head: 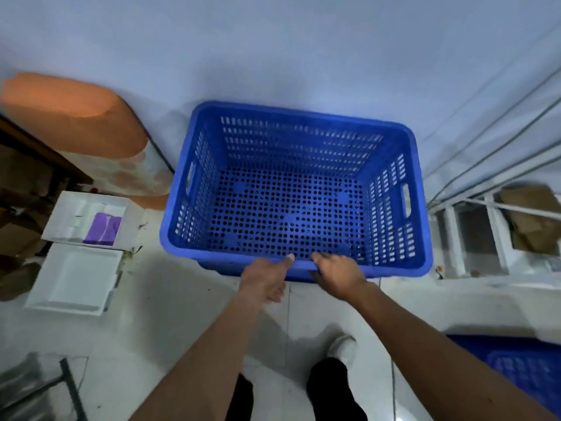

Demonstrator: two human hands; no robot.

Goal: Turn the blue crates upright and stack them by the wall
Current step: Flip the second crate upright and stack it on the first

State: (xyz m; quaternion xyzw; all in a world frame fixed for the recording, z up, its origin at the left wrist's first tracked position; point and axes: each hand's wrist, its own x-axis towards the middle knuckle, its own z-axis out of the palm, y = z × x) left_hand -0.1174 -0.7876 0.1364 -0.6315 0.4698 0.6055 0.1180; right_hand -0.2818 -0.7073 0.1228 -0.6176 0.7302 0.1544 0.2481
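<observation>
A blue perforated crate [391, 205] stands upright against the pale wall, its open top facing me. It looks nested on another blue crate whose edge shows just beneath its near rim. My left hand [265, 275] grips the near rim, thumb on top. Right beside it, my right hand [337, 271] grips the same rim with its fingers curled over the edge. Part of another blue crate [516, 366] lies on the floor at the lower right.
An orange tub [76, 117] leans at the wall on the left. Two white foam boxes [79, 250] sit on the floor left of the crate. A white frame with cardboard [501, 232] stands at the right. My feet are on the pale floor below.
</observation>
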